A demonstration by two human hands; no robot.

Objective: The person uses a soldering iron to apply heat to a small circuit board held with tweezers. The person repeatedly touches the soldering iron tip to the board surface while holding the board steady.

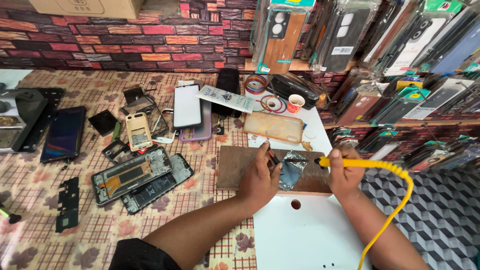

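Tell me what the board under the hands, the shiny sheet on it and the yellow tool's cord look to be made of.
The flat brown rectangular board looks like wood or fibreboard: matt, dull, scuffed surface. The crinkled silver sheet on it looks like metal foil: creased, with bright reflections. The yellow tool handle in the right hand and its yellow cord look like smooth plastic or rubber; the cord bends freely.

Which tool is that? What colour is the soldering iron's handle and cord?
Yellow, on the soldering iron; head view.

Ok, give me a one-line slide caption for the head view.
Left hand steadies a small dark tool on a shiny part on a wooden board; right hand holds a yellow soldering iron.
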